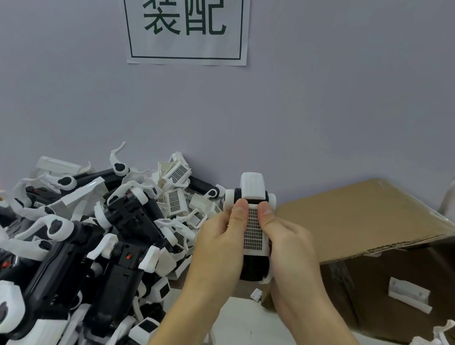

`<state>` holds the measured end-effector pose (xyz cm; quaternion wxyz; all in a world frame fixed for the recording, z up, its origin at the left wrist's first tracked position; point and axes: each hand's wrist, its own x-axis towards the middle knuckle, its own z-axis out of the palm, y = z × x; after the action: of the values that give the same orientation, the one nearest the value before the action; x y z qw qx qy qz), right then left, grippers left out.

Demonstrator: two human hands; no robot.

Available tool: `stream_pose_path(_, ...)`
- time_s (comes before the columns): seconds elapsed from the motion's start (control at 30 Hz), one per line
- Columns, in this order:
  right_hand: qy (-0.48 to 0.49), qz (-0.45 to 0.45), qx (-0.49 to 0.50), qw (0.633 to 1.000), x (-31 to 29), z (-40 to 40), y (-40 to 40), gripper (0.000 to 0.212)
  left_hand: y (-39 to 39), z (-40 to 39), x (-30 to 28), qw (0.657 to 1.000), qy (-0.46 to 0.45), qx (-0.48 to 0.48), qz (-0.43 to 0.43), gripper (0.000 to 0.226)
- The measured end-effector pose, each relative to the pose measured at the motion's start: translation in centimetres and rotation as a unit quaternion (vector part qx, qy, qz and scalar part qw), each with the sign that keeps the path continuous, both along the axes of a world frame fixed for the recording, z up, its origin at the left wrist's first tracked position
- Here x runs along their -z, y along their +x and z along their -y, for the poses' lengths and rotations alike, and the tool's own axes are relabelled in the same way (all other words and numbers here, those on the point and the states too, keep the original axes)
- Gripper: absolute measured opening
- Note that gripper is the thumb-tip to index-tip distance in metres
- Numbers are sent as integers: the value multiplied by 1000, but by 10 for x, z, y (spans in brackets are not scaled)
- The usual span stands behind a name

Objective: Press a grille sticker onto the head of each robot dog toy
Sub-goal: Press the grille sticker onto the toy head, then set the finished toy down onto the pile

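The robot dog toy (251, 219) was up in front of me, held in both hands above the tabletop (255, 340), between the big pile of toys (65, 237) and the cardboard box (384, 253). I think I held it in the air so I could see its head and push from both sides at once. The grille sticker (254, 230) lay flat on the white head piece, facing me, with its little squares in neat rows.

My left hand (218, 247) gripped the left side of the toy, fingers curled around behind it. Its thumb lay along the left edge of the sticker. My right hand (293, 254) gripped the right side the same way, with its thumb on the right edge. Both thumbs pointed away from me and sat close together near the top of the sticker. I think they were there to press it down so it would stick well.

Both arms reached forward from the bottom, with the wrists close together. More stickered head pieces (177, 191) lay at the back of the pile.
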<state>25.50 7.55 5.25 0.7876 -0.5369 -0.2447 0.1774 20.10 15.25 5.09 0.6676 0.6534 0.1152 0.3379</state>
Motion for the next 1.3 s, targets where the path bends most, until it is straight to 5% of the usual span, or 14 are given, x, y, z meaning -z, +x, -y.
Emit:
stream_pose_path(0.2,-7,25,-99,995,1,9,13,40,-4,-9,0,1000,-13,14,-8,42)
stream_pose_path(0.43,-59,185,-10,981,0,7,9,34,1,-9,5,999,-4,-14,32,42)
stream_pose_path(0.73,-59,94,-128,986,-7,25,21,34,-4,-13,2,987,-88,131,18,47)
stream_pose_path(1.03,-104,188,-52,975,-2,25,23,28,-2,-6,5,997,-37,71,-1,27)
stream_pose_path(1.3,-48,84,-73,993,2,24,29,26,-1,-7,4,992,-66,105,-20,31)
